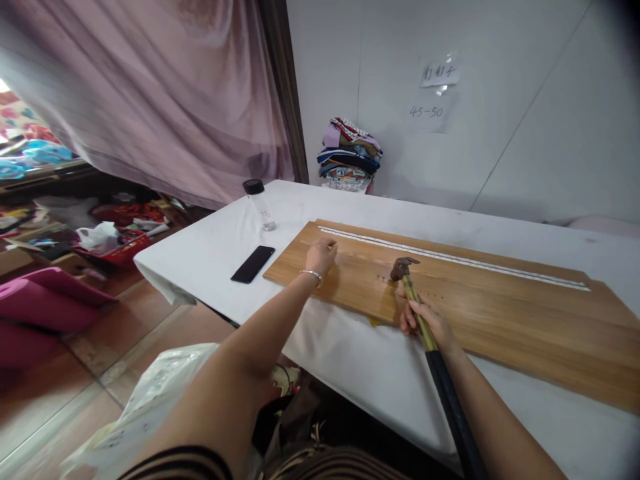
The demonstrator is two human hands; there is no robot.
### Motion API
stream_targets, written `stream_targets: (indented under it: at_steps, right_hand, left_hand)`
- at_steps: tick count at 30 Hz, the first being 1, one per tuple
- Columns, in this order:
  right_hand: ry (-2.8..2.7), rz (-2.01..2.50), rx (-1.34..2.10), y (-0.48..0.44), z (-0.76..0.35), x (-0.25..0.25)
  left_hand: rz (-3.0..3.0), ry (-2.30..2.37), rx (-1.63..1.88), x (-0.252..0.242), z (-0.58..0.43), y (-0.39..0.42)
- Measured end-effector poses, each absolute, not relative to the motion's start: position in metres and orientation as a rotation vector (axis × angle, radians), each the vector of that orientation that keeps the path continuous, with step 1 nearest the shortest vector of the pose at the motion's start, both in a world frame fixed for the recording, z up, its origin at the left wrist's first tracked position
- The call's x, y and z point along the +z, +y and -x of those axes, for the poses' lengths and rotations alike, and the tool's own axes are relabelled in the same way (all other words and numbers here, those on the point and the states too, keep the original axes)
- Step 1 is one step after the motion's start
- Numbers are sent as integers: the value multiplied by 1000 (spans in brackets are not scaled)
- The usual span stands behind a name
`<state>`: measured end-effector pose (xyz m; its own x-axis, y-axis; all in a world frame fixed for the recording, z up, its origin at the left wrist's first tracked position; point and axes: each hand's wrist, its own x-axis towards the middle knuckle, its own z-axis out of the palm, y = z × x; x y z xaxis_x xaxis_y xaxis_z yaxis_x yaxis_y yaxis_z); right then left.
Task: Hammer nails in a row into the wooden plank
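Note:
A wooden board [480, 313] lies flat on the white-covered table. My right hand [423, 317] is wrapped round the pale wooden part of a hammer [401, 268], close behind its rusty claw head. The head is over the middle of the board, beside a few small marks or nails in the wood, and the dark grip runs back along my forearm. Over the board's left end is my left hand [323, 255], its fingers curled together in a pinch; whatever they may hold is too small to make out. A white measuring strip [450, 258] lies along the board's far side.
Left of the board, a black phone [253, 264] lies on the table [200, 250], with a clear black-capped bottle [260, 205] behind it. Folded clothes [350, 157] are piled by the wall at the far edge. A pink curtain [200, 87] hangs at the left.

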<state>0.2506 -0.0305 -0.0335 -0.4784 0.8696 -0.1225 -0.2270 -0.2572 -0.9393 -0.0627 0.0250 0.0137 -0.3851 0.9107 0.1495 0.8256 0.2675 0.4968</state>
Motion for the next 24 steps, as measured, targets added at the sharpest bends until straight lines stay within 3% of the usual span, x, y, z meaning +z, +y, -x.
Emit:
stream_targets:
  at_steps: [9,24]
  right_hand:
    - [-1207,855,1819,-32,-251,-35]
    - [-1160,907,1783,-36,-244,-30]
  left_hand:
    - [-1777,2421,302,20,118,14]
    - [-2028,2320,-129,31,124,35]
